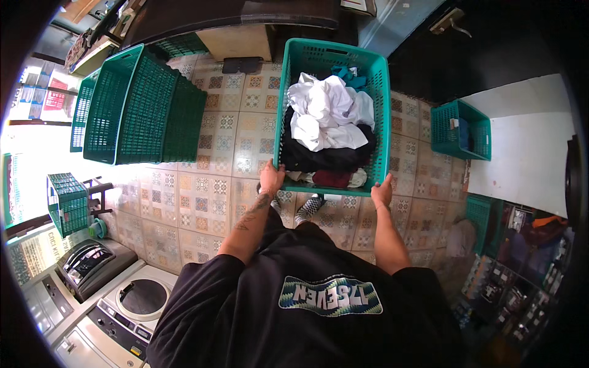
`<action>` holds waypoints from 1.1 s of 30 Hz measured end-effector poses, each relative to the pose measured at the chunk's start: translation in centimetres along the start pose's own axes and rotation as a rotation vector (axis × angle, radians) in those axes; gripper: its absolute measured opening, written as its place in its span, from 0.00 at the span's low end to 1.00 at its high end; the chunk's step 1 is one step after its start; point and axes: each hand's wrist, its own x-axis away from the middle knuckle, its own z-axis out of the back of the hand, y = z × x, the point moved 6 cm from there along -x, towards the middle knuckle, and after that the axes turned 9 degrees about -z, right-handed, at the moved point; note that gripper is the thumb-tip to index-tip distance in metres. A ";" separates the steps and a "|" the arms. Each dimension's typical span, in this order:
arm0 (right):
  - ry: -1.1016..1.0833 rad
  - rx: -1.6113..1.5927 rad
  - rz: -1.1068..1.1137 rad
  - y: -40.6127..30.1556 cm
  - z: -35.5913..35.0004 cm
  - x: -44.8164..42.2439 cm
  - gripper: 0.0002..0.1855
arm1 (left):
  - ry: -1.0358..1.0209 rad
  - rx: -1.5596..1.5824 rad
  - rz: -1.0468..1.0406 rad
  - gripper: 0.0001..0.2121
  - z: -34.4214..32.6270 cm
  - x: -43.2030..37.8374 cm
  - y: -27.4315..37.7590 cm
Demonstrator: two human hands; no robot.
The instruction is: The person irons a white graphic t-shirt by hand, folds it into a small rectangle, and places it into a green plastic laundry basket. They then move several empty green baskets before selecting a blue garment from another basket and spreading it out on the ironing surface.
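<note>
Both hands carry a green plastic laundry basket (386,115) in front of me. My left hand (271,178) grips its near left corner, and my right hand (382,191) grips the near right corner. Inside, a crumpled heap of white cloth (322,110) lies on black cloth (317,158). A teal cloth (349,79) is tucked towards the far end. At the near end are a dark red cloth (332,178) and some pale cloth. The fingers are partly hidden by the basket's rim.
Stacked green baskets (147,106) stand on the left. A smaller basket (460,131) sits on the right by a white panel (529,161). Washing machines (142,299) are at lower left, and a dark-topped counter (230,18) runs along the far side.
</note>
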 end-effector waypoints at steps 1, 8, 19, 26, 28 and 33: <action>-0.012 0.028 -0.009 -0.2 0.1 -0.3 0.29 | -0.103 0.062 -0.079 0.25 -0.1 -0.4 -0.3; 0.109 0.162 -0.214 1.9 -0.6 1.2 0.34 | -0.443 0.462 -0.149 0.30 6.7 1.6 -8.8; 0.022 0.035 0.392 -29.4 -7.9 3.8 0.49 | -0.216 0.103 0.004 0.20 21.9 -8.1 -29.5; -0.144 0.060 0.132 -24.8 -14.5 2.9 0.55 | -0.182 0.553 0.055 0.14 25.9 -15.9 -25.1; -0.188 0.193 0.071 -25.1 -16.1 4.7 0.45 | -0.323 0.605 0.112 0.14 26.2 -17.0 -25.5; -0.022 0.286 -0.133 -31.2 -10.7 4.5 0.23 | -0.433 0.418 0.191 0.18 28.3 -21.5 -29.3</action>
